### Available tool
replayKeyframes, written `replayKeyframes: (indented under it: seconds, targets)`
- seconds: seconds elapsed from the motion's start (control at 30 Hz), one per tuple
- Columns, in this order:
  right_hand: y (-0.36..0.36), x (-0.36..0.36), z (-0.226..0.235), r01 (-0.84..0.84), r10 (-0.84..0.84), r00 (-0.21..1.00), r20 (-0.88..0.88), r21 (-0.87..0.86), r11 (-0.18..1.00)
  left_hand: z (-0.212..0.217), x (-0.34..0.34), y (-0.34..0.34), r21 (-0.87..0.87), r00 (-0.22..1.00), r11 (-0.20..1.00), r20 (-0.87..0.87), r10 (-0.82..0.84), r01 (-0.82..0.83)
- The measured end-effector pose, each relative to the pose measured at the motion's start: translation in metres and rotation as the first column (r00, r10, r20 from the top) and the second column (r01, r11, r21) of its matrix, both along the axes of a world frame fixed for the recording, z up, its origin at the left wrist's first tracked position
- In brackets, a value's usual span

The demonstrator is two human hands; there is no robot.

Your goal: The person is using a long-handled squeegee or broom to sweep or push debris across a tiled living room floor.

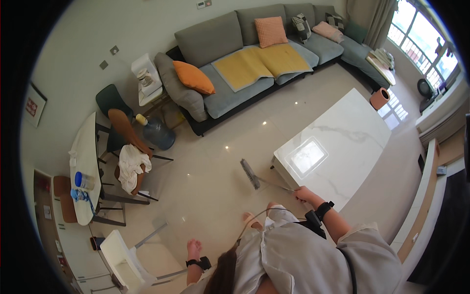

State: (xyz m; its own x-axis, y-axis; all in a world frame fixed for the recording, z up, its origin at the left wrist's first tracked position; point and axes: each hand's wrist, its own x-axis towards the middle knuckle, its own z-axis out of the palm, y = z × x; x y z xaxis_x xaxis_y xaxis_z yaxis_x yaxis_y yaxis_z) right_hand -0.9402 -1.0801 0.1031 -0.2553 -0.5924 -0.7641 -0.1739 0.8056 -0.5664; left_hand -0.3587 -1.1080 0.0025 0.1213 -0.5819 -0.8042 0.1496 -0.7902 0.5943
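One grey brush (250, 174) showed near mid-frame, the right hand (304, 194) clamped on its handle (277, 186); whether the left hand (194, 249) had fingers apart, or how much floor (210, 164) remained, I couldn't tell.

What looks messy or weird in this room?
The white cloth looks messiest: it's bunched in a heap on a chair beside the curved-looking table, not folded. The bright spots on the floor look like reflected light, not spills.
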Motion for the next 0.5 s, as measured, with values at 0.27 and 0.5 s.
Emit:
replayKeyframes:
  seconds: [0.27, 0.5]
  targets:
    - [-0.127, -0.050, -0.008, 0.282, -0.276, 0.958, 0.078, -0.083, 0.956, 0.039, -0.058, -0.196, -0.152, 0.990, 0.979, 0.019, -0.138, 0.139]
    - [-0.238, -0.113, -0.002, 0.367, -0.364, 0.930, 0.056, -0.045, 0.929, 0.044, -0.120, -0.296, 0.026, 0.971, 0.971, -0.001, -0.237, 0.237]
